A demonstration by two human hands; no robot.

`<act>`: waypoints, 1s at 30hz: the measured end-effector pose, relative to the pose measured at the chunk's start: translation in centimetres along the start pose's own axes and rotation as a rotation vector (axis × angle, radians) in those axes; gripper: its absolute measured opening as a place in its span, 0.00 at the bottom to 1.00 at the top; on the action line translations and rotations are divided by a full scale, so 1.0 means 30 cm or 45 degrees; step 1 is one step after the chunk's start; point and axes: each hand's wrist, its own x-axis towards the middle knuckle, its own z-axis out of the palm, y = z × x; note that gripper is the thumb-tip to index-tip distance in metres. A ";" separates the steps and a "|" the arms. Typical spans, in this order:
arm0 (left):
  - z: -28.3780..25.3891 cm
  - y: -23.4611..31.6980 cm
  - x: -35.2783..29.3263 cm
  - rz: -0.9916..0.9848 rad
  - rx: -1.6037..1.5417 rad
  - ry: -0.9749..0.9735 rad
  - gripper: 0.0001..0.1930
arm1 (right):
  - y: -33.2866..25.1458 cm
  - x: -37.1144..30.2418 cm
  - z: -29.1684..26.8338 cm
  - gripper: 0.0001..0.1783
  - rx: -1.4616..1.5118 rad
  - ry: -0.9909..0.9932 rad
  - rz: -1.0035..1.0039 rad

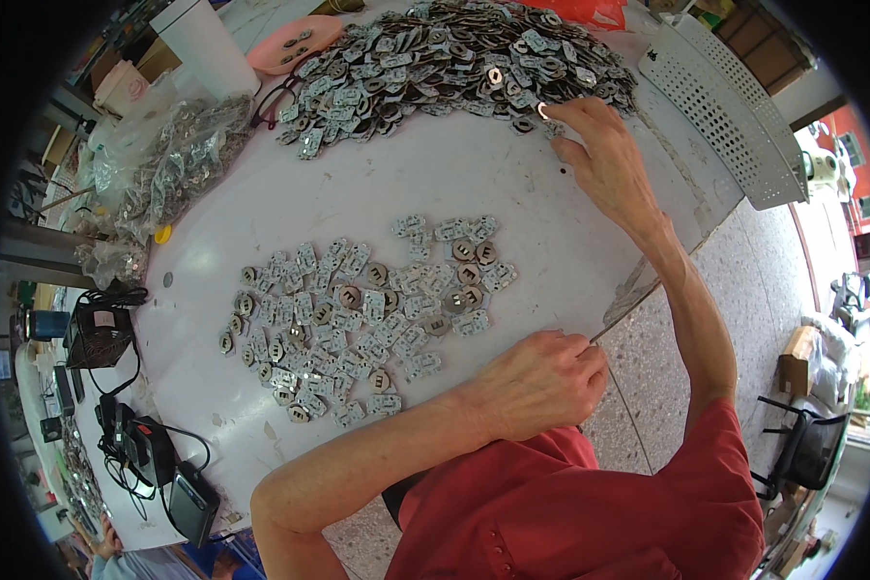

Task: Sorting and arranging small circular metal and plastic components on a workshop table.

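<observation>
My right hand [599, 150] reaches to the near right edge of a big pile of small metal-and-circuit-board parts [454, 58]. Its index fingertip touches a shiny part there, and the thumb stands apart, with a small part showing between them. My left hand [541, 382] is closed near the table's front edge, knuckles up; whatever its curled fingers hold, if anything, is hidden. To its left, a spread of similar small parts [348, 319] lies on the pale table [358, 188], some showing round metal backs and others flat, pale board faces.
A pink tray [295, 43] holding a few parts and a white cylinder [203, 48] stand at the far left. Plastic bags of parts [179, 145] lie below them. A perforated grey basket [725, 106] sits far right. Black adapters and cables [150, 449] lie near left.
</observation>
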 end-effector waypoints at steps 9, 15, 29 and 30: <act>-0.007 0.001 -0.009 -0.001 0.028 -0.079 0.17 | -0.011 -0.064 -0.016 0.18 0.296 -0.179 0.128; 0.006 -0.001 -0.001 0.012 0.006 -0.015 0.17 | 0.054 -0.079 -0.064 0.19 0.302 -0.130 0.205; 0.013 0.002 -0.006 -0.025 0.039 0.012 0.17 | -0.269 -0.175 0.092 0.30 0.277 -0.386 -0.163; 0.018 0.001 -0.006 -0.022 0.042 0.009 0.17 | -0.285 -0.177 0.098 0.30 0.278 -0.381 -0.164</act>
